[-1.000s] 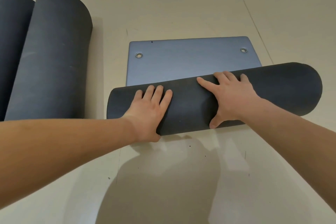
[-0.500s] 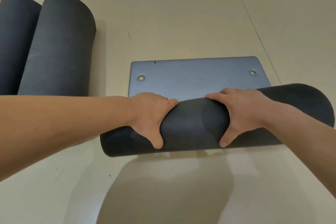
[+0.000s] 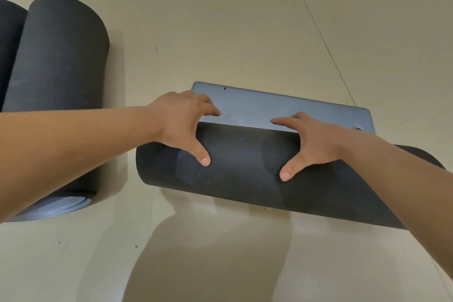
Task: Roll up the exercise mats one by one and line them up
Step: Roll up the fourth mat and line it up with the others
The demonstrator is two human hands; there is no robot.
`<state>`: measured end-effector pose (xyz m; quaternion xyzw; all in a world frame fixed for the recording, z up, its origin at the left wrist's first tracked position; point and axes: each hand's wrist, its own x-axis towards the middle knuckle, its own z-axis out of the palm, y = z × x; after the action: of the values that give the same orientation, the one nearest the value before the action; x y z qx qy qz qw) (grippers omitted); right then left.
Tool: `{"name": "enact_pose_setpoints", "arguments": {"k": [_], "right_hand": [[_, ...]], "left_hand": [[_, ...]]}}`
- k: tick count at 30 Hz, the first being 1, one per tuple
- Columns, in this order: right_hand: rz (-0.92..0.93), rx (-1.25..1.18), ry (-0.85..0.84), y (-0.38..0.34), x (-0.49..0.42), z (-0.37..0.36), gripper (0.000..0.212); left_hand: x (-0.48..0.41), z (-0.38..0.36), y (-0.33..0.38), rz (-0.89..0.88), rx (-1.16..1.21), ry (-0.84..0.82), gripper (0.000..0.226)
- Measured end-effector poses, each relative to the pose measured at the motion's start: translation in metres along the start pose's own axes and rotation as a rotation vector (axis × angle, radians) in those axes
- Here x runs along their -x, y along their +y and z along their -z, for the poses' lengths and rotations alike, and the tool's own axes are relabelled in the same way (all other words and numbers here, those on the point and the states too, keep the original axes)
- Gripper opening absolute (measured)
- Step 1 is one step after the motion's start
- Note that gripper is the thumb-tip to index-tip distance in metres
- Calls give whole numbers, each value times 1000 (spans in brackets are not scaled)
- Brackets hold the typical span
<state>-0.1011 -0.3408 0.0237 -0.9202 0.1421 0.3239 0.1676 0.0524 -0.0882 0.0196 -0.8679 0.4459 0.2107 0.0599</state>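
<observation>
Hands clasp the half-rolled mat (image 3: 245,169): left hand (image 3: 181,125) and right hand (image 3: 312,146) each hook fingers over its crest, thumbs spread nearside. Its axis runs crosswise; the unrolled tail (image 3: 282,106) lies just beyond the fingers.

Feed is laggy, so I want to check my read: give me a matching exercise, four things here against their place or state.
Things:
1 left hand
2 eyelet
3 finished rolls
4 flat mat end

Places or states:
a side by side, far left
b blue-grey, beyond the dark roll
c thumb on the dark roll's near side
d just past the right hand

Pairs: 1-c, 2-d, 3-a, 4-b
</observation>
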Motion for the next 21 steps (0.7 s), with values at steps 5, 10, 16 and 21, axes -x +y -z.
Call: {"name": "enact_pose_setpoints", "arguments": {"k": [5,10,16,21], "right_hand": [[12,219,401,-17,8,9,86],[20,369,326,-45,9,-5,38],[17,361,224,-37,13,-6,80],[-4,352,357,-31,10,-13,104]], "left_hand": [[7,-18,-6,83,-44,333,63],[5,-36,18,-46,-225,470,47],[15,-52,21,-23,-314,231,114],[-14,-32,5,-19,-159,197,126]]}}
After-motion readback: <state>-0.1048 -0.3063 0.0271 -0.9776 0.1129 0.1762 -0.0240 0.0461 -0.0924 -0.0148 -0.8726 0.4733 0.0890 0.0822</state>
